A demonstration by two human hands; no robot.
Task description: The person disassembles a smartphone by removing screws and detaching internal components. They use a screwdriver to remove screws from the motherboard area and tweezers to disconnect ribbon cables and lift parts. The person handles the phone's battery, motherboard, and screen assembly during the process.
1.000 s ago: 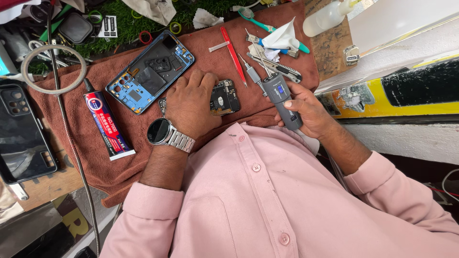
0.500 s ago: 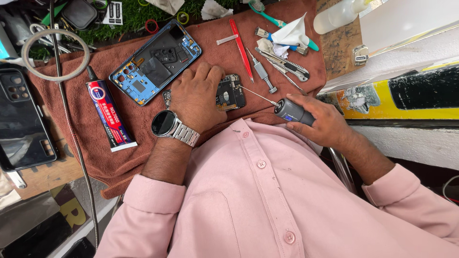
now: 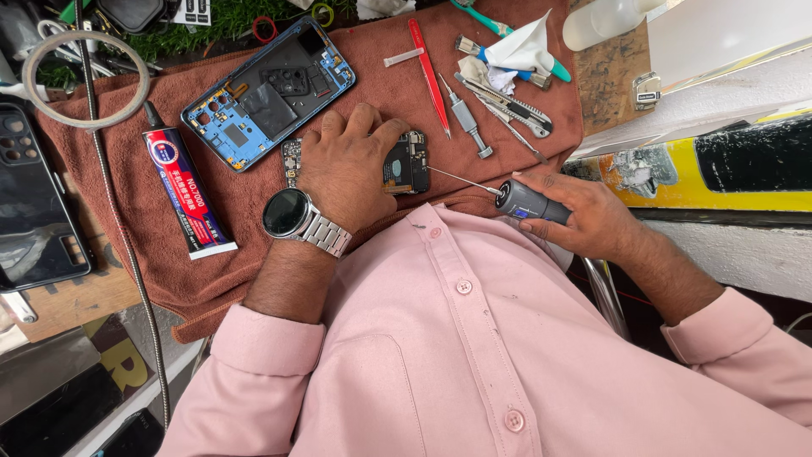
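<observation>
since 0.5 s ago the thin-shafted grey precision screwdriver (image 3: 516,196) has dropped lower, its tip nearer the small dark circuit board (image 3: 404,165). left of that board, the left hand (image 3: 347,165) presses flat, fingers spread. right of it, the right hand (image 3: 584,211) wraps the handle; keep the board pinned and the shaft steady.

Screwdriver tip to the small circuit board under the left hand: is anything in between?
Nothing visible does. The screwdriver in the right hand points its thin shaft across bare brown cloth at the circuit board's right edge. The left hand covers only the board's left part.
</observation>
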